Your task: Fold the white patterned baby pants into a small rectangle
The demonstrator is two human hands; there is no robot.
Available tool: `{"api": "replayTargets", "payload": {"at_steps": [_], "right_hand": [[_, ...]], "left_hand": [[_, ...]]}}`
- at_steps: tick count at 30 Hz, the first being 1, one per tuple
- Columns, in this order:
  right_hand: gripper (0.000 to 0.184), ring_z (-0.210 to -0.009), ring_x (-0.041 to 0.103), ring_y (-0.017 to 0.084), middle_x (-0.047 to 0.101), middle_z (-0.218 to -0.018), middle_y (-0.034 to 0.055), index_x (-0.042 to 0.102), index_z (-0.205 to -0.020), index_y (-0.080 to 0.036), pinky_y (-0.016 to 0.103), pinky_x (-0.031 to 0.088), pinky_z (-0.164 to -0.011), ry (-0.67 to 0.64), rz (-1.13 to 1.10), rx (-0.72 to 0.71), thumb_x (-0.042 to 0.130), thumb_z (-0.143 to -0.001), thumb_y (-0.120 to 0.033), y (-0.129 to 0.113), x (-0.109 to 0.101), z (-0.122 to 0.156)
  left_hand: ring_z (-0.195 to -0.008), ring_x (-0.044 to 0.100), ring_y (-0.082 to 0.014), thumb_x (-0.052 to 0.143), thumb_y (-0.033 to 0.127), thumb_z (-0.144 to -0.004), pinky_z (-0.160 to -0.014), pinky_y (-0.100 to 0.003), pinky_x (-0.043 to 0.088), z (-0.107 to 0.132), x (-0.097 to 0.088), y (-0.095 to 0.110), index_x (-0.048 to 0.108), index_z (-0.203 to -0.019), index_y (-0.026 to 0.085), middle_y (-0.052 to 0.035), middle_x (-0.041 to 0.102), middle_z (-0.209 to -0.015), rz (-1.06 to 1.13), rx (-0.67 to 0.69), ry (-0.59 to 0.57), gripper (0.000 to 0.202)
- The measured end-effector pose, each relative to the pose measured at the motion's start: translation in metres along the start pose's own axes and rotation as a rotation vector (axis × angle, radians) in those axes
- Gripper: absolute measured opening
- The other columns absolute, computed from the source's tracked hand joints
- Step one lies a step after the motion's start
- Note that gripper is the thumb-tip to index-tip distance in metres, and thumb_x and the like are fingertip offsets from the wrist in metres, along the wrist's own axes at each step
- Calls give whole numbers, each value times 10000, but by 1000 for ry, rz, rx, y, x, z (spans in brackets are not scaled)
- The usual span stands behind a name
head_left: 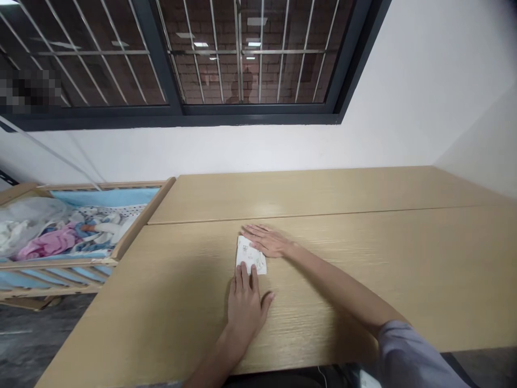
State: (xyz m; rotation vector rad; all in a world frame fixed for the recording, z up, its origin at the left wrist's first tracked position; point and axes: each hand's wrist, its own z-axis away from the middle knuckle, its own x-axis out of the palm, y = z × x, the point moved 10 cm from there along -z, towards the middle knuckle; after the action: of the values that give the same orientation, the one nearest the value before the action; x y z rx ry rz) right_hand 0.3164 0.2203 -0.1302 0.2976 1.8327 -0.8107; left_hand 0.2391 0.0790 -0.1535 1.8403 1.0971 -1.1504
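Observation:
A small white rectangular piece with faint printed drawings [251,252] lies flat on the wooden tabletop [383,258]; whether it is a folded cloth, a diaper or paper I cannot tell. My left hand [244,302] rests palm down at its near edge, fingertips on it, thumb spread to the right. At the far right corner of the piece, my right hand [266,241] lies flat with fingers stretched to the left, partly covering that corner. Neither hand is closed around anything.
Left of the table stands a wooden crib [117,250] with light-blue lining, holding a pink cloth [50,241], other fabrics and a clear plastic bag [34,210]. A seam crosses the tabletop. Behind are a white wall and a dark-framed window [258,114] with bars.

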Motion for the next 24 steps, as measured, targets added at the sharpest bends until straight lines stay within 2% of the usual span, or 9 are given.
{"api": "replayTargets", "payload": {"at_steps": [4,7,10,12,15,18,21,24], "right_hand": [[543,-1540,149,203,197,-1661,39,223,-1596,-293,483,156,-1247,79,-23,175,270,-1078,-447,22,-12,6],[529,-1493,295,228,368,-1598,104,385,-1536,-228,481,245,-1212,251,-80,304,271,-1072,-455,36,-28,17],[420,-1242,561,229,649,-1284,123,644,-1269,-187,417,402,-1095,415,-185,338,371,-1051,-419,36,-38,26],[346,-1053,632,214,704,-1088,99,701,-1096,-183,369,472,-975,454,-279,353,426,-1028,-381,33,-34,28],[253,-914,628,198,690,-1004,84,694,-1021,-167,322,489,-847,441,-376,373,540,-958,-357,26,-24,27],[238,-798,573,169,637,-933,52,643,-979,-151,277,463,-736,384,-405,448,674,-834,-337,19,-15,24],[197,-699,505,134,570,-803,-5,592,-858,-166,242,396,-641,269,-411,512,709,-757,-288,5,-5,19],[167,-624,460,114,523,-684,-41,565,-759,-178,234,329,-580,164,-416,516,704,-722,-262,-23,0,16]], "left_hand": [[-1376,434,-413,480,551,-949,-1035,-533,453,-5,-12,-4,412,-1475,86,-268,437,-1504,12,20,1,705],[-1239,549,-354,463,432,-979,-999,-504,467,-18,-26,-14,529,-1364,150,-199,568,-1389,30,7,-8,481],[-1045,616,-308,476,342,-983,-896,-455,499,-36,-33,-23,605,-1221,199,-131,658,-1194,29,-38,-70,306],[-1004,617,-309,505,320,-976,-868,-445,498,-47,-32,-25,623,-1168,189,-123,667,-1114,8,-55,-132,261],[-1035,608,-330,539,275,-961,-890,-455,486,-58,-28,-19,647,-1111,158,-144,660,-1108,-1,-47,-207,219],[-1066,605,-327,532,217,-953,-913,-450,480,-60,-27,-14,665,-1095,155,-150,660,-1136,25,-18,-230,205],[-1074,616,-300,486,203,-966,-939,-423,477,-54,-30,-17,679,-1065,168,-136,677,-1135,65,6,-234,219],[-1022,649,-262,442,222,-976,-923,-376,491,-38,-41,-27,683,-1007,180,-113,709,-1063,102,2,-237,247]]}}
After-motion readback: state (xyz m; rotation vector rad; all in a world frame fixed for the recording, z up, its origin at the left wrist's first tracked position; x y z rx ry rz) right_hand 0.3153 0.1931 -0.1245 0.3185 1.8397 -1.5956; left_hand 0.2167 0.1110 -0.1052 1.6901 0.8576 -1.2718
